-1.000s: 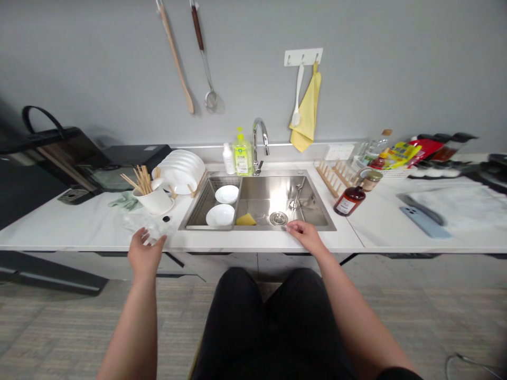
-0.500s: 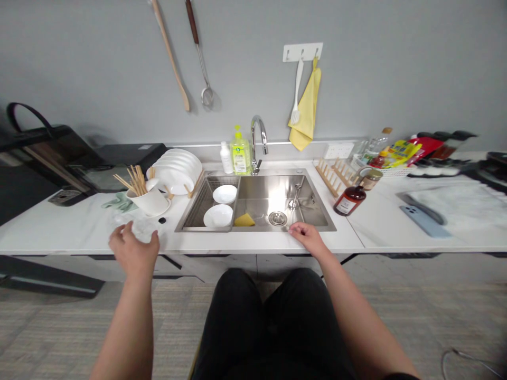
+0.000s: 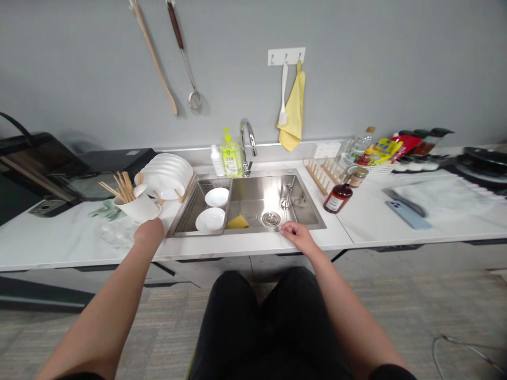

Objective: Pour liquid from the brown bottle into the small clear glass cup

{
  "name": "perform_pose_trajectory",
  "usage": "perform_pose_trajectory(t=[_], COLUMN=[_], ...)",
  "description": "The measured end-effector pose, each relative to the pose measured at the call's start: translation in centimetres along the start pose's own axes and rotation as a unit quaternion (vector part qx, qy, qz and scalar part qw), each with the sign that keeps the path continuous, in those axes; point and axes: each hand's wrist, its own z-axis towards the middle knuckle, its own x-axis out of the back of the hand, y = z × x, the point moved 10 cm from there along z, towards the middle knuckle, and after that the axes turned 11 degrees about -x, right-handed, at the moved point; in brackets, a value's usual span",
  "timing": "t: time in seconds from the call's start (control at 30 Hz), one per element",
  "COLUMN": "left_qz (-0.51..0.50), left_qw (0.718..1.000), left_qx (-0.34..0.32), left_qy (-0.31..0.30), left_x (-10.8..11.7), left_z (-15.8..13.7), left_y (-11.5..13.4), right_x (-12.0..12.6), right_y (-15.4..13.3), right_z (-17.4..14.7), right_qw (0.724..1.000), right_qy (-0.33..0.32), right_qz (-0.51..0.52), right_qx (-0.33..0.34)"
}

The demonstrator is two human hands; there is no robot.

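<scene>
My left hand (image 3: pixel 149 232) is low over the counter, just in front of the white pot (image 3: pixel 139 209) of chopsticks (image 3: pixel 124 187). Its fingers are hidden behind its back, so what it touches does not show. To its left lies clear crumpled plastic (image 3: pixel 114 233), with a pale green cloth (image 3: pixel 106 211) behind. My right hand (image 3: pixel 296 233) is at the front rim of the steel sink (image 3: pixel 261 231), its fingers curled together; anything between them is too small to make out. Inside the sink, two white bowls (image 3: pixel 210 219) sit in a wire basket (image 3: pixel 186 214) beside a yellow sponge (image 3: pixel 237 221).
Behind the sink stand a faucet (image 3: pixel 247 148) and a green soap bottle (image 3: pixel 232 157). White plates (image 3: pixel 166 177) stand in a rack at left. On the right are a brown bottle (image 3: pixel 338 198), a wooden rack (image 3: pixel 320 177), a phone (image 3: pixel 407 214) and a white cloth (image 3: pixel 443 200).
My left hand has turned over and moved right, closer to the pot; the small black round piece that lay there is no longer visible. My right hand stays at the sink rim. The view has shifted.
</scene>
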Motion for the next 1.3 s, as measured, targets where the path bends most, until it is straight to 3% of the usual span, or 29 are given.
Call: perform_pose_trajectory(t=[0.2, 0.27, 0.37, 0.47, 0.57, 0.63, 0.67, 0.8, 1.0, 1.17, 1.3], left_qz=[0.002, -0.002, -0.053, -0.220, -0.336, -0.373, -0.385, -0.416, -0.442, -0.452, -0.467], left_qw=[1.000, 0.998, 0.989, 0.940, 0.880, 0.854, 0.846, 0.830, 0.820, 0.816, 0.802], left_qx=[-0.005, -0.020, -0.066, -0.126, -0.196, -0.225, -0.232, -0.231, -0.236, -0.229, -0.230], left_qy=[0.031, 0.061, 0.122, 0.227, 0.274, 0.285, 0.287, 0.292, 0.277, 0.278, 0.294], left_x=[1.6, 2.5, 3.3, 3.8, 3.3, 2.9, 2.7, 2.0, 1.5, 1.6, 2.0], left_z=[-0.6, -1.3, -3.2, -5.9, -8.1, -8.9, -9.1, -9.1, -8.7, -9.0, -9.2], left_y=[1.2, 3.1, 8.6, 15.5, 22.1, 25.0, 25.9, 26.8, 26.3, 26.2, 25.9], right_x=[0.2, 0.0, 0.8, 5.3, 12.7, 17.3, 19.1, 23.5, 24.7, 26.3, 26.4], right_y=[-0.7, -0.9, -0.9, -0.1, 1.6, 3.3, 4.2, 7.4, 8.7, 8.3, 6.9], right_z=[-0.4, -0.4, -0.7, -1.9, -4.3, -4.9, -4.4, 0.0, 5.1, 5.5, 4.7], right_qw=[1.000, 1.000, 0.999, 0.978, 0.912, 0.871, 0.866, 0.892, 0.919, 0.903, 0.907], right_qy=[0.002, 0.001, 0.048, 0.201, 0.407, 0.492, 0.500, 0.450, 0.391, 0.424, 0.417], right_qz=[-0.003, -0.003, 0.022, 0.055, 0.036, 0.013, 0.002, 0.013, 0.029, -0.031, -0.040], right_qx=[0.001, 0.002, 0.006, 0.019, 0.031, 0.016, 0.003, -0.040, -0.047, -0.061, -0.047])
